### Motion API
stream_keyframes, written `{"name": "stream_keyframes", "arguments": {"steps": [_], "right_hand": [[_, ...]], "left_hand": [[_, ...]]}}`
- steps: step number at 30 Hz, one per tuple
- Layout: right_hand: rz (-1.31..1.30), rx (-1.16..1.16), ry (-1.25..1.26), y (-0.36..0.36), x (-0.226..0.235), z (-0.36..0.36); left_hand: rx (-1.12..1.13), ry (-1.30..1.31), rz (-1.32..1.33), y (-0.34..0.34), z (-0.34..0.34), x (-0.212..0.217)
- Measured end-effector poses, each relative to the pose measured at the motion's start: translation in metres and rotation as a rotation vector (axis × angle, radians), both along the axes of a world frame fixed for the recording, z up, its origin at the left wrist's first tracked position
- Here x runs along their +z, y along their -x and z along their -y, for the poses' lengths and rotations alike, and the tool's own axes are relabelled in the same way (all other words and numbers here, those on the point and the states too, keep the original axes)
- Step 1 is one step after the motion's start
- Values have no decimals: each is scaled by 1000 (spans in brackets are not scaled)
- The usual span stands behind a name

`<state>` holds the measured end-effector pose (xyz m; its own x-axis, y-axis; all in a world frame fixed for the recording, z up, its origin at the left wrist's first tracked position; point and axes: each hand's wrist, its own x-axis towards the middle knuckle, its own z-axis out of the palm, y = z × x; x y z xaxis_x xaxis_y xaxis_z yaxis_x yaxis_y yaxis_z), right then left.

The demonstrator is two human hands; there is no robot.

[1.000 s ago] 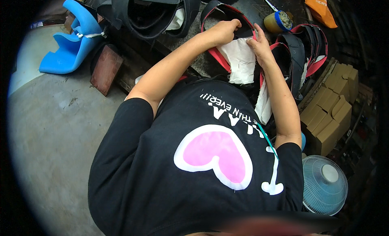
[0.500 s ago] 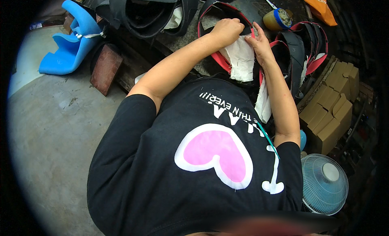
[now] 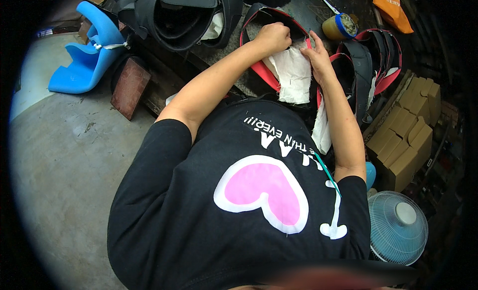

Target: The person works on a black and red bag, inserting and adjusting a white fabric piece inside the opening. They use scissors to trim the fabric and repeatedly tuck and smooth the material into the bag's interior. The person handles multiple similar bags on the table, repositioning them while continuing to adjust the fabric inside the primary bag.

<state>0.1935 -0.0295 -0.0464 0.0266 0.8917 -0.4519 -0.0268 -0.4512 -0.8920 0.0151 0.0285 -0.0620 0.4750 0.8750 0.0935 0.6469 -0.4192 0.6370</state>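
Observation:
A loop-shaped black band with red edging (image 3: pixel 266 76) lies on the workbench, with a white cloth flap (image 3: pixel 294 80) hanging from its near side. My left hand (image 3: pixel 274 38) is closed at the inside of the loop, just above the flap; its fingertips are hidden, so what it pinches does not show. My right hand (image 3: pixel 318 57) is closed on the band's right edge, thumb on the near side and fingers along the outside. More black and red bands (image 3: pixel 356 66) with white cloth lie right of my right hand.
A jar with a blue rim (image 3: pixel 339 26) stands beyond my right hand, near a pointed tool (image 3: pixel 329 4) and an orange bag (image 3: pixel 391 10). Black bags (image 3: pixel 184 21) are at the back left, beside a blue foam piece (image 3: pixel 89 56). Cardboard boxes (image 3: pixel 403 133) and a fan (image 3: pixel 398 227) are at right.
My left hand has shifted slightly left along the loop, and its knuckles have turned. The white cloth flap now hangs a little further left. My right hand stays at the band's edge.

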Motion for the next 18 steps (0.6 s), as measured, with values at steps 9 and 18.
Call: {"name": "stream_keyframes", "arguments": {"steps": [9,18], "right_hand": [[109,-61,-293,4,-15,-2],[551,-23,-332,8,-15,-5]], "left_hand": [[-45,-140,-116,-11,6,10],[6,86,-109,-16,-8,11]]}}
